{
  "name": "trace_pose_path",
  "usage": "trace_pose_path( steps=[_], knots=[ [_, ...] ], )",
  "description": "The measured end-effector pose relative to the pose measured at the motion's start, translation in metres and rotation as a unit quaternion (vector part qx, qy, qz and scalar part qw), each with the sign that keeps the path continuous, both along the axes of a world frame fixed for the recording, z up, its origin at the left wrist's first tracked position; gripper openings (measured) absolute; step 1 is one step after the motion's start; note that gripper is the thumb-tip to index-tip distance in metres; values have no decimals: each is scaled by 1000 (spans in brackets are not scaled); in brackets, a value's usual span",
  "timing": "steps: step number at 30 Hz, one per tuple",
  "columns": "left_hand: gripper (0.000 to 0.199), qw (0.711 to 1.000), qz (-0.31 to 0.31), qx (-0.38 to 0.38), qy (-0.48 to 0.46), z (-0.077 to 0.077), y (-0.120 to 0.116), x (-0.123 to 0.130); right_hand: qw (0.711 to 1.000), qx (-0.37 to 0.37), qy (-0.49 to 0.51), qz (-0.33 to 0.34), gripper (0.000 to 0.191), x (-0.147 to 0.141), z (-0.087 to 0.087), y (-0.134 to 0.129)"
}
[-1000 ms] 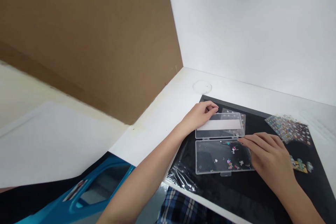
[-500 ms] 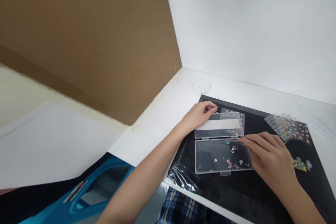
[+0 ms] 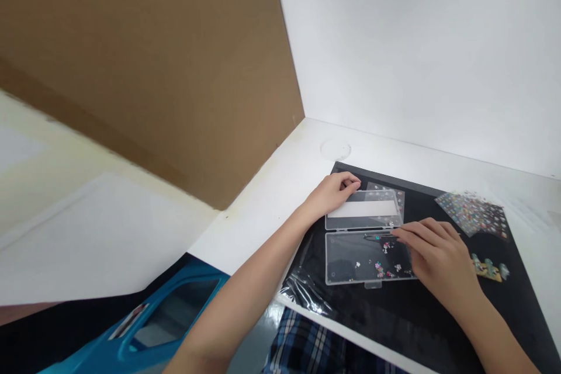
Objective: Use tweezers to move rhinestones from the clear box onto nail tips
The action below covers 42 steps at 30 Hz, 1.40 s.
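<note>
A transparent plastic box lies open on a black mat (image 3: pixel 394 321), its hinged lid (image 3: pixel 363 208) on the far side with a white label strip. My left hand (image 3: pixel 333 194) curls over the lid's left corner. Small sparkly pieces lie in the box's base (image 3: pixel 350 260). My right hand (image 3: pixel 438 257) holds dark tweezers (image 3: pixel 377 236) with a tiny teal piece at their tip, just above the base. A sticker sheet (image 3: pixel 471 213) lies beyond my right fingers.
A cluster of small teal and gold pieces (image 3: pixel 488 269) sits on the mat at the right. A crumpled plastic bag (image 3: pixel 304 295) lies at the mat's near left. Brown cardboard (image 3: pixel 131 70) and a white wall rise behind. A blue object (image 3: pixel 149 327) and plaid fabric (image 3: pixel 307 345) lie near me.
The whole scene sits slightly further left and lower in the view. My right hand and the tweezers have shifted slightly left over the box, and my left hand stays on the lid.
</note>
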<state>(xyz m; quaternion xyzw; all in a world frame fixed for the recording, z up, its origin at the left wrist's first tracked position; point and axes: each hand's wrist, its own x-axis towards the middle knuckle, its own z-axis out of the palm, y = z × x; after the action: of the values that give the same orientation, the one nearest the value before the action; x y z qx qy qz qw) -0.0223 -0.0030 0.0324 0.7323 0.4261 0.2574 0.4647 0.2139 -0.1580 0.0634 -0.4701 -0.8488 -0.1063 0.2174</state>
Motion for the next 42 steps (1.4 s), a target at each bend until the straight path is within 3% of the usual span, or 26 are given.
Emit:
trace_pose_path(
  steps=[11,23,30,42],
  knots=[
    [27,999,-24,1,-24,-14,11,-1,997,55,57,-17,40,1,-6,3],
    [42,998,13,32,-47,-21,6,3,994,88,45,-35,35,-9,-18,3],
    [46,998,22,32,-56,-21,5,4,994,92,46,-36,46,-3,-23,3],
    [48,997,9,31,-76,-27,9,2,996,74,47,-8,47,-2,-17,0]
  ],
)
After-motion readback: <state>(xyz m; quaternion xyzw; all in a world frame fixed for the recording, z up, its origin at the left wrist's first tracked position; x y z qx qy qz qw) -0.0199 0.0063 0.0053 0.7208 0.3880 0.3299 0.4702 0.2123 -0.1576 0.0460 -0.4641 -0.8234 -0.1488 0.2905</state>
